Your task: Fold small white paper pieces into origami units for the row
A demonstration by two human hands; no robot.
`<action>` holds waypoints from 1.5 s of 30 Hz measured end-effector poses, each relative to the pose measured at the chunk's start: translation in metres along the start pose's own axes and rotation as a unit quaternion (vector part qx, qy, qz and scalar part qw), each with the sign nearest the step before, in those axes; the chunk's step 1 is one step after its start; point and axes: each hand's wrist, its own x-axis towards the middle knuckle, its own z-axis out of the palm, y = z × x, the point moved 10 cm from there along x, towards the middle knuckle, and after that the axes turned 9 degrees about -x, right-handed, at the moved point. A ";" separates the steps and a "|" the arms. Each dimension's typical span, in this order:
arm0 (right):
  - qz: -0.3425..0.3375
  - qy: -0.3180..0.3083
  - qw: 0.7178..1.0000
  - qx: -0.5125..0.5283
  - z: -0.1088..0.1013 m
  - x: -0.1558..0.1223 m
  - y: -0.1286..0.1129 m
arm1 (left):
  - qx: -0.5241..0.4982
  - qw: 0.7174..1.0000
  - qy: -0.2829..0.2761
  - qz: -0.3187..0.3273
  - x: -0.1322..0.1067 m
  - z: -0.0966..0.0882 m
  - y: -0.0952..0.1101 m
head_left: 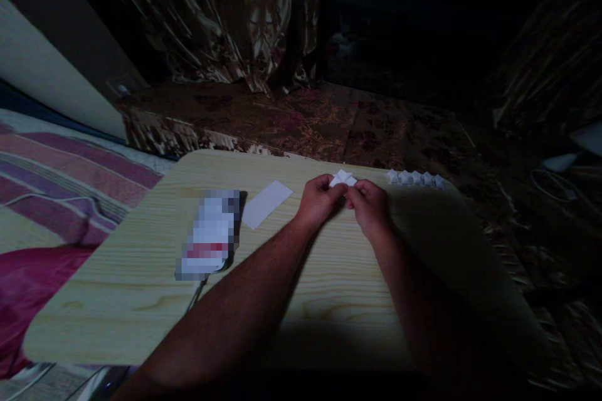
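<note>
Between my two hands is a small white folded paper piece (343, 177), held near the far edge of the wooden table (324, 288). My left hand (318, 199) pinches its left side, and my right hand (370, 202) pinches its right side with the thumb and fingers. The thumbs nearly meet at the lower edge, and the fingers behind the paper are partly hidden. Several white folded paper stars (416, 178) stand in a row along the far edge, right of my right hand. A flat white paper rectangle (269, 203) lies left of my left hand.
A phone-like object (211, 232) with a blurred-out screen lies on the left of the table, a cable (195, 296) running from it. Striped bedding (84, 182) is at the left. Patterned curtains (263, 19) hang behind, above a cloth-covered ledge (282, 116). The right side is very dark.
</note>
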 end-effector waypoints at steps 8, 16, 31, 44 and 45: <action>0.006 0.008 0.999 0.046 -0.001 0.003 0.006 | -0.056 0.998 -0.007 0.000 0.002 0.000 -0.002; 0.005 0.013 0.996 0.084 -0.002 0.005 0.010 | -0.099 0.995 0.001 -0.006 0.003 -0.001 -0.002; -0.004 -0.020 1.000 0.010 -0.006 0.008 0.009 | -0.047 0.999 -0.021 -0.017 0.004 -0.001 -0.004; -0.052 -0.007 0.999 0.014 -0.013 0.006 -0.010 | -0.021 0.999 0.010 -0.032 0.006 -0.009 -0.009; -0.052 -0.014 0.999 0.002 -0.012 0.006 -0.011 | -0.024 0.999 0.009 -0.030 0.006 -0.009 -0.009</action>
